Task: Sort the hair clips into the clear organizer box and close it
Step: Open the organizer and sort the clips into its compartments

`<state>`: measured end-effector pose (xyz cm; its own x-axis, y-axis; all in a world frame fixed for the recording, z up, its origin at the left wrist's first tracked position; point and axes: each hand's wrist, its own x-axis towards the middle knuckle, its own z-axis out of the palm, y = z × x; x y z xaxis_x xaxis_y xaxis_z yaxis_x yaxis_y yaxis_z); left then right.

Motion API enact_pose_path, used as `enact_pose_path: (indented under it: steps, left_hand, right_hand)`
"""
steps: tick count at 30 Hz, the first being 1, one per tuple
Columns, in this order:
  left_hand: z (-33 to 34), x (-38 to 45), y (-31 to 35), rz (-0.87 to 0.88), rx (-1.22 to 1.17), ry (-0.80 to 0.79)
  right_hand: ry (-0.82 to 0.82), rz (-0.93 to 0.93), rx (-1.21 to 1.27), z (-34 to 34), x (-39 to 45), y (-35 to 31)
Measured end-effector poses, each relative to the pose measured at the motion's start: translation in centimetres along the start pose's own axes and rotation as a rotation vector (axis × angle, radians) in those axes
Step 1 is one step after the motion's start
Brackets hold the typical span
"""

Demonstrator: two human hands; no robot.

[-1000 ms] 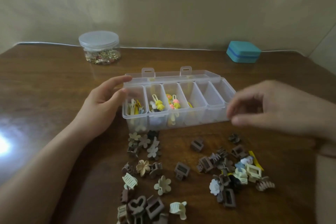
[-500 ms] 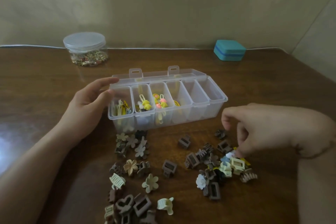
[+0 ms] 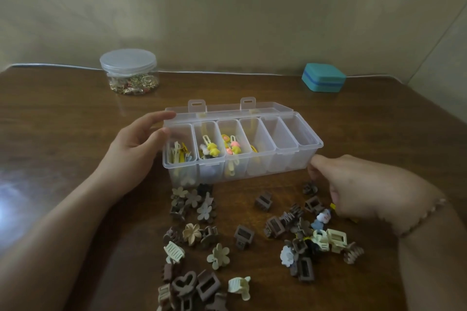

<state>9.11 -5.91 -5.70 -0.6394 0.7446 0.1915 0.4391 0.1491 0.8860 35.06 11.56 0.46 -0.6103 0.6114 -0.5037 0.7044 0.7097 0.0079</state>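
Observation:
The clear organizer box (image 3: 285, 164) stands open at the table's middle, lid (image 3: 227, 111) folded back. Its four left compartments hold yellow, pink and pale clips; the two right ones look empty. My left hand (image 3: 136, 151) grips the box's left end, thumb at the front corner and fingers at the lid edge. Loose brown, beige and cream hair clips (image 3: 199, 235) lie in front of the box in two groups. My right hand (image 3: 366, 189) is down on the right group (image 3: 303, 235), fingers curled and pinching a yellow hair clip (image 3: 333, 206) that is mostly hidden under them.
A round clear jar (image 3: 129, 76) with small shiny pieces stands at the back left. A teal case (image 3: 323, 81) sits at the back right by the wall. A white cable (image 3: 227, 73) runs along the table's back edge. The table's right edge is close.
My right hand came down from beside the box onto the right group of clips and curled onto the yellow clip. My left hand stayed on the box's left end.

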Motion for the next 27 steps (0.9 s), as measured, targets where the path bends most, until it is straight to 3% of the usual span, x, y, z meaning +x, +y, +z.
enact_pose_path:
  steps: [11, 13, 17, 19, 23, 27]
  left_hand:
    - [-0.1, 0.0, -0.1, 0.004, -0.037, -0.008]
    - [-0.1, 0.1, -0.3, 0.008, -0.043, -0.009]
    - [-0.2, 0.2, -0.5, 0.014, -0.059, -0.027]
    - [-0.2, 0.3, -0.6, 0.013, -0.069, -0.030]
    - [-0.2, 0.3, -0.7, 0.013, -0.062, -0.025]
    - [-0.2, 0.4, -0.8, 0.010, -0.066, -0.028]
  right_hand:
    - [0.051, -0.072, 0.057, -0.1, -0.1, 0.7]
    - [0.146, -0.192, 0.121, -1.0, -1.2, 1.2]
    - [0.402, -0.617, 0.448, -4.2, -2.3, -1.6]
    - [0.495, -0.699, 0.601, -5.3, -0.7, -4.0]
    - [0.614, -0.596, 0.597, -5.0, 3.9, -7.0]
    - [0.589, -0.510, 0.469, -3.9, 5.6, -7.2]
